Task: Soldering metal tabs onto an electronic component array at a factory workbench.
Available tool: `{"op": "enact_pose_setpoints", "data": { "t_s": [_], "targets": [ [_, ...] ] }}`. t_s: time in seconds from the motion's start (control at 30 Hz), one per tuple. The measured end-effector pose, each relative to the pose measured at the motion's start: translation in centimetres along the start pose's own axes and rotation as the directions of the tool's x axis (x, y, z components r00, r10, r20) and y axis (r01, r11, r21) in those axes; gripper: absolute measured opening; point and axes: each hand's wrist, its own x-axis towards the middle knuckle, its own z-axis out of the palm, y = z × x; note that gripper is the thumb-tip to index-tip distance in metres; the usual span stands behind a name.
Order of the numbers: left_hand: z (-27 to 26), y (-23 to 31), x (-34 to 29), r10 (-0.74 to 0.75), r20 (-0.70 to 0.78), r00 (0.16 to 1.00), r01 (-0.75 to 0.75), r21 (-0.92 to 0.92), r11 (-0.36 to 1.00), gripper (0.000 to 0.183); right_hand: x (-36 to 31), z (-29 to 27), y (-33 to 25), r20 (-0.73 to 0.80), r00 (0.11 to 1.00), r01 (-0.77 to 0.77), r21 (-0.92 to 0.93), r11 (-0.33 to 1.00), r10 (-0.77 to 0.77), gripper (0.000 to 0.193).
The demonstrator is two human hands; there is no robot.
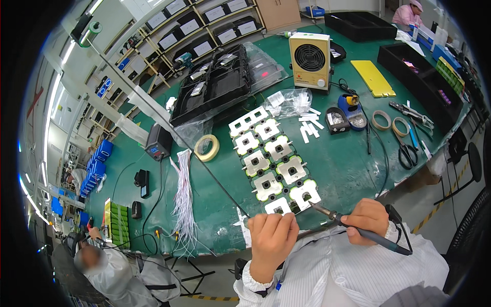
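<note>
My right hand (367, 221) is wrapped round the grip of a soldering iron (386, 242). The iron's tip points left, at or just beside the nearest right metal plate of a battery pack (280, 148). That pack has two columns of silvery plates over round cells with green edges. At the pack's near end, my left hand (273, 239) is closed, pinching a thin strand of solder wire (210, 173). The strand runs up to a spool (92, 31) at the upper left. My left fingers partly cover the nearest left plate, and the wire's end is hidden.
Right of the pack are a soldering stand (353, 110), tape rolls (381, 120) and scissors (406, 152). A fan unit (310, 61) stands behind. White wires (184, 199) and a tape ring (207, 148) lie left. A co-worker (115, 271) sits at lower left, another person (407, 15) far right.
</note>
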Motion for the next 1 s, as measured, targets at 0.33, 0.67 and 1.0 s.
{"op": "enact_pose_setpoints", "data": {
  "t_s": [0.33, 0.67, 1.0],
  "targets": [
    [0.5, 0.06, 0.27, 0.012, 0.01, 1.0, -0.012, 0.02, 1.0, 0.021, -0.12, 0.24, 0.09, -0.033, 0.999, 0.014, -0.005, 1.0, -0.014, 0.018],
    [0.6, 0.24, 0.54, 0.024, 0.026, 0.999, -0.025, 0.03, 0.999, 0.021, -0.16, 0.29, 0.09, -0.017, 1.0, 0.021, -0.004, 1.0, -0.022, 0.018],
    [0.77, 0.38, 0.75, 0.027, 0.043, 0.999, -0.028, 0.028, 0.999, 0.021, -0.32, 0.4, 0.19, -0.041, 0.999, 0.008, 0.006, 1.0, -0.008, 0.018]
  ]
}}
